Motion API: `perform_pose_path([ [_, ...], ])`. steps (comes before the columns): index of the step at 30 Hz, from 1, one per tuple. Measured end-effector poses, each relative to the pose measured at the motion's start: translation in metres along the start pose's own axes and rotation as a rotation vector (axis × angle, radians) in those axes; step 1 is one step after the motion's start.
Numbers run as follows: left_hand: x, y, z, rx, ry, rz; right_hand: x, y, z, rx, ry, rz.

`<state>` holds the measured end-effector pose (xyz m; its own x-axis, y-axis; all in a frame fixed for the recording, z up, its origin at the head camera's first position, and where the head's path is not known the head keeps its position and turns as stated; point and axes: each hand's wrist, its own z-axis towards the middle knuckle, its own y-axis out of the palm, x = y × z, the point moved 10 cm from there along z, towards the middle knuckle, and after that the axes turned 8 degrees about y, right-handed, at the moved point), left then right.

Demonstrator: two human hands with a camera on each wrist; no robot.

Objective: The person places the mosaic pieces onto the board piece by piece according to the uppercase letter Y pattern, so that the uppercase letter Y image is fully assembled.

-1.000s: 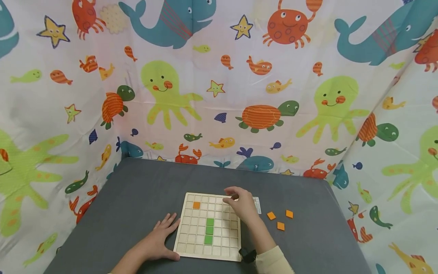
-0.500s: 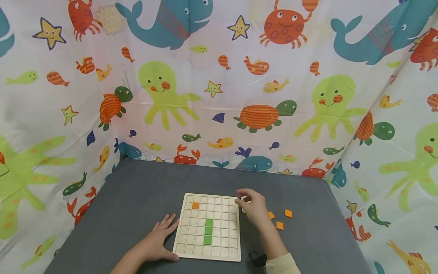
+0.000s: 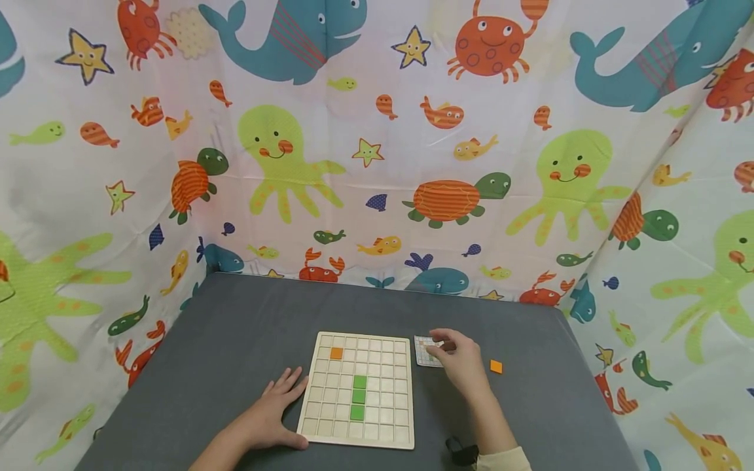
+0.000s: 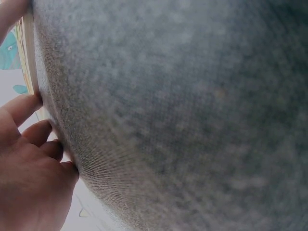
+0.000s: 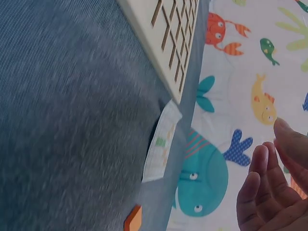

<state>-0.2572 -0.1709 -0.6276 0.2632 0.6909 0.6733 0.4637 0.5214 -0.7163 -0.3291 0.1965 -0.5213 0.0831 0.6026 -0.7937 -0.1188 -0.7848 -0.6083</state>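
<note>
A pale wooden grid board (image 3: 383,432) lies on the table. One orange square tile (image 3: 336,354) sits in its upper left part, and three green tiles (image 3: 359,396) form a column near its middle. My left hand (image 3: 268,412) rests at the board's left side, fingers spread, with thumb and fingertips at the edge. My right hand (image 3: 461,361) hovers by a small printed grid card (image 3: 425,353) right of the board and partly covers it. In the right wrist view the fingers of this hand (image 5: 276,187) are loosely bent and nothing shows between them.
A loose orange tile (image 3: 496,366) lies right of my right hand. A black strap-like object (image 3: 461,451) is beside the right sleeve (image 3: 503,460). Behind the grey table (image 3: 265,314) hangs a white curtain (image 3: 353,190) printed with sea animals.
My right hand has moved right, from over the board's upper right corner to the card. Two loose orange tiles are now hidden behind the right hand and forearm. My left hand stays put.
</note>
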Motion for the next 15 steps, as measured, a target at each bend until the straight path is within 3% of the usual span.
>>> perform_pose_path([
  [15,0.005,-0.003,-0.003,0.015,0.029,0.0,0.041,-0.027,-0.001,0.019,0.056,-0.041],
])
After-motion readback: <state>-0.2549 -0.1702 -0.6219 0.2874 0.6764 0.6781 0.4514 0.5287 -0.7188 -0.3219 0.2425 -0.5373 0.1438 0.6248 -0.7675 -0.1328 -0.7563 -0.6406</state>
